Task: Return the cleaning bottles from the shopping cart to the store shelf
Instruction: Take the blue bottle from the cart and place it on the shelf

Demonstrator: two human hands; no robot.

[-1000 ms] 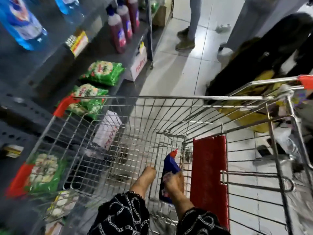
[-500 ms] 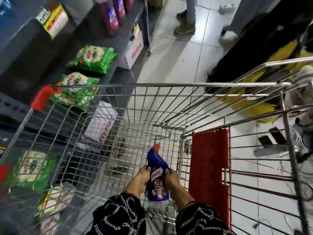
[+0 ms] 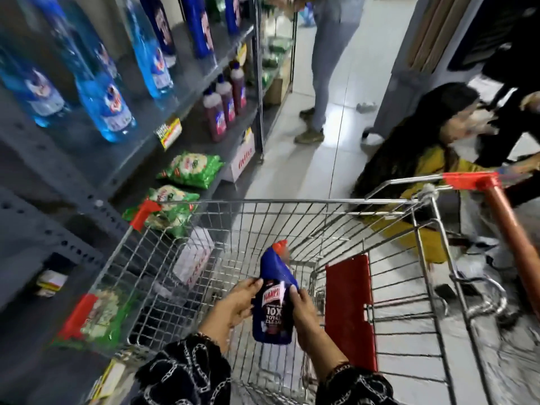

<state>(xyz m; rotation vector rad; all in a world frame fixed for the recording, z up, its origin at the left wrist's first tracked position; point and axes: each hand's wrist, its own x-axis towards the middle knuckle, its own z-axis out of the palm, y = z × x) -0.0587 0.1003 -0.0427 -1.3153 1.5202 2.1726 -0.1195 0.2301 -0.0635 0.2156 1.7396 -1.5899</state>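
Note:
A dark blue cleaning bottle (image 3: pixel 274 299) with a red angled cap is held upright above the wire shopping cart (image 3: pixel 292 201). My left hand (image 3: pixel 236 302) grips its left side and my right hand (image 3: pixel 306 314) grips its right side. The label faces me. The store shelf (image 3: pixel 140 141) runs along the left; its upper level carries blue bottles (image 3: pixel 108 103), light and dark. The basket below the bottle looks bare apart from a red flap (image 3: pixel 349 311).
Maroon bottles (image 3: pixel 225 106) and green packets (image 3: pixel 191 171) fill lower shelf levels. White boxes (image 3: pixel 242 159) stand on the floor by the shelf. One person crouches by the cart's right front corner (image 3: pixel 432 153); another stands in the aisle ahead (image 3: pixel 324 83).
Both hands have lifted the blue bottle from the bottom of the basket up to about rim height. The view has tilted up, bringing the upper shelf and its blue bottles into sight.

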